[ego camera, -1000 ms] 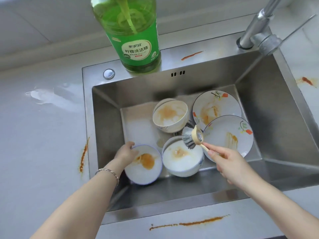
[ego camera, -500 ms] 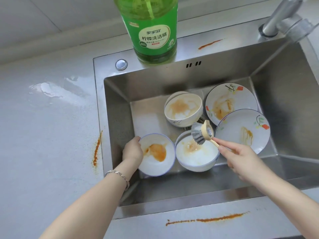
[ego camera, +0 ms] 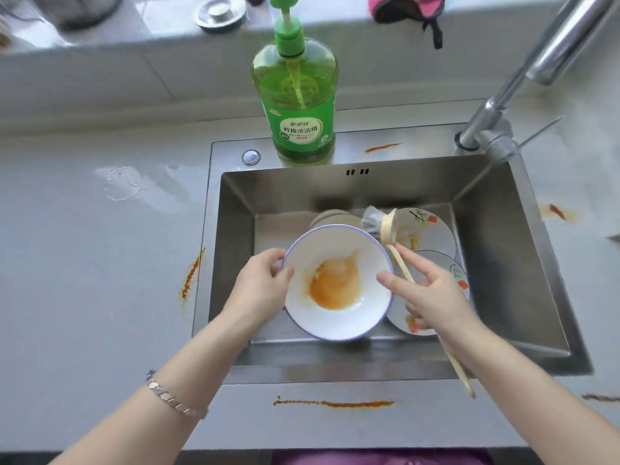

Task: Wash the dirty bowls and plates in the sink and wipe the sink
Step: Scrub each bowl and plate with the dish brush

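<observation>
The grey counter (ego camera: 84, 280) lies all round me, marked with orange streaks (ego camera: 335, 403) along its front edge, left of the sink and far right, and with a puddle (ego camera: 134, 182) at the back left. The steel sink (ego camera: 503, 263) is set into it, with one more orange smear on its back ledge. The tap (ego camera: 536, 62) rises from the right rear corner, and a green pump bottle (ego camera: 298, 105) stands upright on the ledge at mid-back. I hold the bowl (ego camera: 335, 243) over the middle of the sink, mouth towards me. It is white with a thin blue rim and has a wet orange pool of sauce in its bottom, with a thinner film running up towards the far side. My left hand (ego camera: 261, 286) pinches its left rim, thumb inside and fingers curled behind. My right hand (ego camera: 432, 297) grips the brush (ego camera: 389, 226) by its pale handle, index finger straight along the shaft and thumb at the bowl's right rim. Two dirty plates lie in the sink's right half. The far plate (ego camera: 432, 229) has a painted sprig and orange smears. The near plate (ego camera: 443, 263) is mostly hidden by my right hand and the bowl. Only the rim of a beige bowl (ego camera: 330, 216) shows behind the one I hold. The brush's grey bristles point left just past the bowl's far right rim; I cannot tell whether they touch it. A silver bracelet (ego camera: 174, 401) circles my left wrist.
</observation>
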The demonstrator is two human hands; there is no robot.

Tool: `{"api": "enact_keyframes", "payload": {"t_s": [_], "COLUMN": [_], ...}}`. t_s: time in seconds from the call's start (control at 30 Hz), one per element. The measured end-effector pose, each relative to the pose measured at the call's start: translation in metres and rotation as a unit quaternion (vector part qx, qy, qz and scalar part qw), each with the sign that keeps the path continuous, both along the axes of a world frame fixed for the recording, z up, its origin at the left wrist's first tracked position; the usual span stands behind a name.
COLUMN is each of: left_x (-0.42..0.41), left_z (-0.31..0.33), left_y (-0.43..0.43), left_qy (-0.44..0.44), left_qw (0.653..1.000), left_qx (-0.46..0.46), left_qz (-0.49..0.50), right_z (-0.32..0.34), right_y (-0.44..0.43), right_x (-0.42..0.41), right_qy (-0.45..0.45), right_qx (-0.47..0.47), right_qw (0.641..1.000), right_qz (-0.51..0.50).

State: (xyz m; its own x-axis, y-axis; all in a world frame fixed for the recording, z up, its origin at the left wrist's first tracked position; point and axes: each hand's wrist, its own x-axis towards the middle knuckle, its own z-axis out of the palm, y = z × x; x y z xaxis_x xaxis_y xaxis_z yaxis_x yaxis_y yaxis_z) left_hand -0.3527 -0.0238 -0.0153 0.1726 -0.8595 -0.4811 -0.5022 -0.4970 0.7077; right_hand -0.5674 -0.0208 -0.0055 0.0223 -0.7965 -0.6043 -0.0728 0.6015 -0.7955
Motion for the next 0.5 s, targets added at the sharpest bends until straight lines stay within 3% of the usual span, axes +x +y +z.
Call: {"api": "enact_keyframes", "payload": {"t_s": [0.13,0.2,0.33,0.43,0.5], "left_x": [-0.037,-0.049,-0.071,-0.086,-0.09], "left_z": [0.022,0.026,0.024,0.019,0.018], "left_y": [0.016,0.025,0.049,0.059,0.06], "left_qy": [0.085,0.179,0.435,0.453,0.43], "left_qw": [0.995,0.981,0.895,0.881,0.885], "left_qx": [-0.003,0.014,0.071,0.025,-0.004], "left_qz": [0.049,0.077,0.072,0.137,0.176], "right_z": [0.012,0.015,0.025,0.029,0.035], "right_y": [0.003,0.004,0.009,0.008,0.002], "right_x": [-0.03,-0.047,-0.068,-0.073,-0.082], "right_qy": [0.015,0.0,-0.058,-0.033,0.057], "right_qx": [0.02,0.041,0.069,0.037,-0.054], "right_qw": [0.999,0.999,0.996,0.998,0.995], "right_qz": [0.021,0.022,0.023,0.041,0.056]}}
